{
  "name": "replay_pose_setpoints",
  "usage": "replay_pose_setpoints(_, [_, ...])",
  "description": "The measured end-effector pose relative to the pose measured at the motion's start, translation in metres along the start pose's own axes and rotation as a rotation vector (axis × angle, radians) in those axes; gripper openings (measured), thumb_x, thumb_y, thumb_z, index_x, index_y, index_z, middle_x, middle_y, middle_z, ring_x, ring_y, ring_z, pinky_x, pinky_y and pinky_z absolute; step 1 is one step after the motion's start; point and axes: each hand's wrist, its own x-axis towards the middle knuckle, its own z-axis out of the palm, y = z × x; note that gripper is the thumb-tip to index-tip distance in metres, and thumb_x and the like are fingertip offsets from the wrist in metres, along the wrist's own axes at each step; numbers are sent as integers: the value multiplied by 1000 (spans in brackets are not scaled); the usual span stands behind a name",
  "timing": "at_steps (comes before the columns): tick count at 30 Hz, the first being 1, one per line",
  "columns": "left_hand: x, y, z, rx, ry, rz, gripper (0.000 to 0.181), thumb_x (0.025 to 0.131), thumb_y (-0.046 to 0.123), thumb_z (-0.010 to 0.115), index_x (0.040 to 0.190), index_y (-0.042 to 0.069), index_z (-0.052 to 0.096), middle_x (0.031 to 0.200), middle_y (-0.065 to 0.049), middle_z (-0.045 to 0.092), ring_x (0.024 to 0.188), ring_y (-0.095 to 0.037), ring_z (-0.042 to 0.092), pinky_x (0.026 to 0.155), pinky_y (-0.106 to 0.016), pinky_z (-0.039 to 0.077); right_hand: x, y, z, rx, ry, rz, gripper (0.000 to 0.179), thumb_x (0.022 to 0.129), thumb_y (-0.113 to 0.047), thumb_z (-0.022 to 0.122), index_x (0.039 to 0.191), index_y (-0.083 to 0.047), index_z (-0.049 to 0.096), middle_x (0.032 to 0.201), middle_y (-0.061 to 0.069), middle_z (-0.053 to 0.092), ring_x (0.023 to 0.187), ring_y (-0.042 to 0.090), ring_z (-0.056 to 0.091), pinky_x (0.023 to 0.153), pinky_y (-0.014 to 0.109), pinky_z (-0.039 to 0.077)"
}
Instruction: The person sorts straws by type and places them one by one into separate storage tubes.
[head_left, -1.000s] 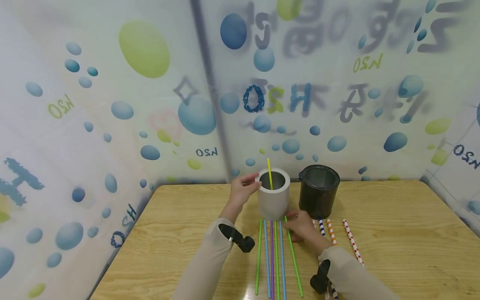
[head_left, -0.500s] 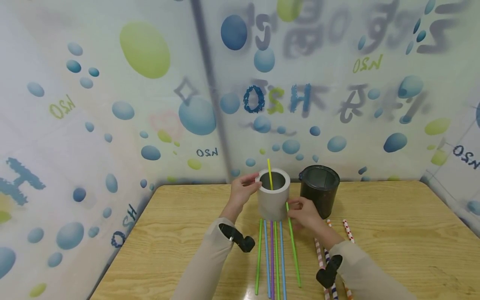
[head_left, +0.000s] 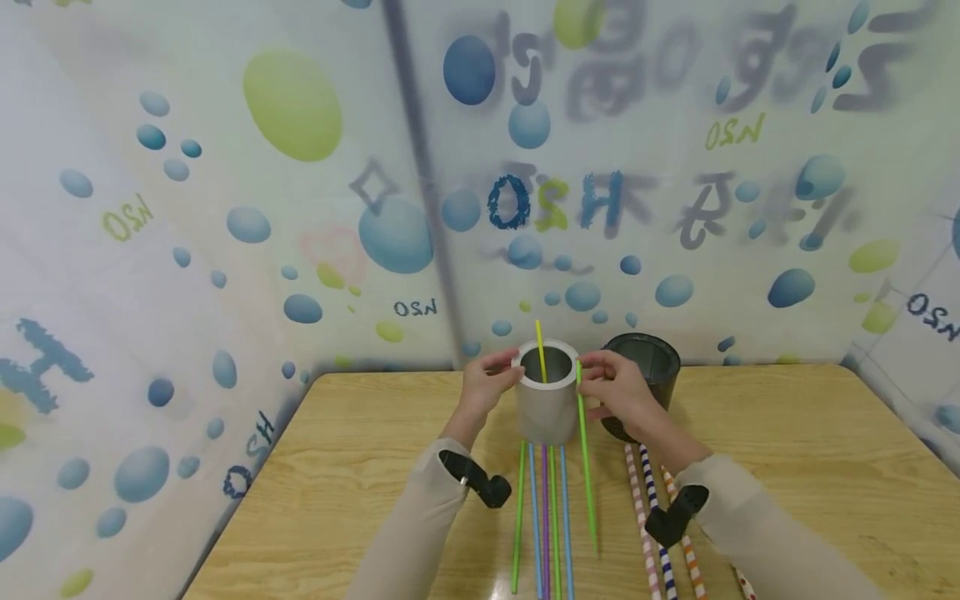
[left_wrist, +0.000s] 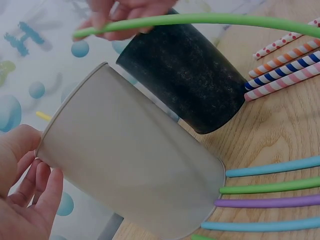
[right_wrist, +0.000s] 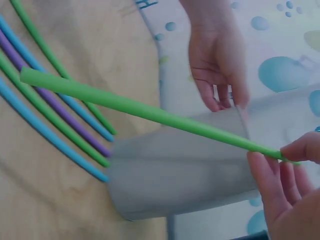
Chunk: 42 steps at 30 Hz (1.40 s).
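My right hand (head_left: 624,396) pinches a plain green straw (head_left: 587,467) near its top end, beside the right rim of a grey cup (head_left: 547,414). In the right wrist view the raised straw (right_wrist: 150,114) slants across the cup, thumb and fingertips at its thin-looking end. On the other side my left hand (head_left: 483,388) grips the cup's rim between thumb and fingers. A yellow straw (head_left: 542,354) stands inside the cup, leaning slightly, its lower end hidden. Behind my right hand a black cup (head_left: 663,375) stands partly covered.
Several plain straws lie side by side before the grey cup, among them a purple straw (head_left: 545,525) and a blue straw (head_left: 567,533). Patterned straws lie in front of the black cup, including an orange-striped straw (head_left: 692,558). A bubble-print wall covering (head_left: 390,333) borders the wooden table (head_left: 360,467).
My right hand has lifted the green straw from the table up to the grey cup's rim. The left hand has stayed at the cup.
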Motion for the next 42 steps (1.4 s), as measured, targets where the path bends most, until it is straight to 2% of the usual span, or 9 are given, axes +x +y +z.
replay_pose_setpoints(2, [-5,8,-1,-3,-14,-7,35,81,5,67,114,-2,62,105,-17,59,85,-15,52,76,-25,50,5,-7,-2,-7,5,-24,43,82,2,58,124,5,46,88,7,53,70,11,56,59,39,55])
replay_pose_setpoints(4, [-6,8,-1,-4,-16,-8,34,81,5,67,114,-1,63,104,-16,59,84,-15,52,75,-25,50,11,-14,-4,-10,11,-46,44,83,1,59,125,5,45,89,7,52,71,11,57,61,40,55])
replay_pose_setpoints(7, [-5,7,0,6,-5,-4,33,80,5,68,113,1,64,102,-13,60,85,-15,52,75,-25,50,19,-26,-6,-17,17,-87,44,83,1,59,125,4,44,91,7,50,74,14,58,62,39,55])
replay_pose_setpoints(9, [0,-1,0,9,7,2,32,80,7,69,111,3,65,100,-9,61,86,-16,53,75,-26,50,25,-34,-7,-25,19,-115,43,84,0,59,125,3,45,92,8,49,74,14,57,61,38,55])
replay_pose_setpoints(15, [1,-1,0,5,9,11,32,80,6,69,112,2,65,101,-11,61,86,-16,53,75,-26,50,40,-57,-6,-47,41,-186,40,84,1,59,122,1,48,92,10,48,73,13,56,61,39,55])
replay_pose_setpoints(30, [-1,0,0,3,8,4,32,80,7,69,111,3,65,102,-11,60,86,-16,53,75,-26,50,64,-105,-3,-2,117,-303,36,84,2,60,119,-2,50,88,7,48,76,17,57,56,31,55])
replay_pose_setpoints(36, [-1,-1,0,-1,5,-2,31,80,7,69,111,4,66,101,-9,61,87,-16,53,75,-26,50,68,-112,-1,9,152,-298,35,85,1,59,119,-5,51,89,7,48,76,15,56,57,31,55])
replay_pose_setpoints(42, [0,-1,-1,3,8,-12,33,80,8,70,112,4,65,103,-9,60,87,-15,52,75,-25,50,74,-107,0,0,178,-332,35,85,1,60,119,-4,51,87,7,49,75,15,56,57,29,54])
